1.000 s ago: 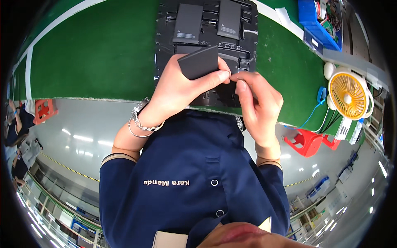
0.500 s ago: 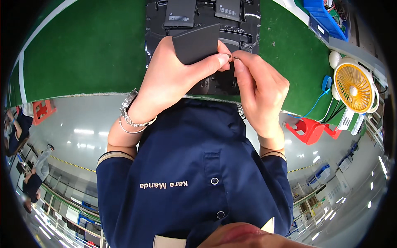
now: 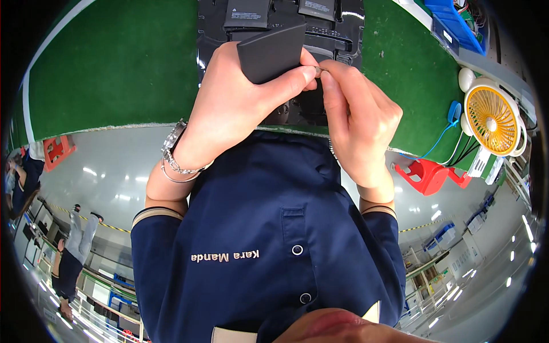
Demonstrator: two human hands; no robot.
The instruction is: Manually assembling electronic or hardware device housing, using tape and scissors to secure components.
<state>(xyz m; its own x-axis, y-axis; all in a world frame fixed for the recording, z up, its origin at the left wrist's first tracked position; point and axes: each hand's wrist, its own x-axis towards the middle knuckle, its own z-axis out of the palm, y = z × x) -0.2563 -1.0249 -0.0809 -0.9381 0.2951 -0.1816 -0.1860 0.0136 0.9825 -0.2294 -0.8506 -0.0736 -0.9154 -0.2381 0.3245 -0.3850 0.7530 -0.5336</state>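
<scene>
My left hand (image 3: 231, 106) is closed round a flat black battery (image 3: 271, 56), held up on a slant with its broad face showing. At the battery's right end, the left thumb and fingertip pinch a small connector tab (image 3: 318, 70). My right hand (image 3: 366, 117) is closed in a pinch on that same tab, its thumb and forefinger almost touching the left thumb. Both hands are above a glossy black moulded tray (image 3: 343, 43). Farther back in the tray lie two more flat batteries, a left one (image 3: 246, 14) and a right one (image 3: 318, 8), with printed labels.
The tray rests on a green-topped bench (image 3: 114, 74). To the right stand a white and orange fan (image 3: 490, 121), a blue strap with a cord (image 3: 453, 113) and a blue bin (image 3: 454, 26) of parts. A red stool (image 3: 424, 176) is below the bench edge. Another person (image 3: 74, 257) walks behind.
Both hands keep their pinch at the battery's tab and have shifted only slightly. The tray appears a little higher in view. A person in the background at left has moved.
</scene>
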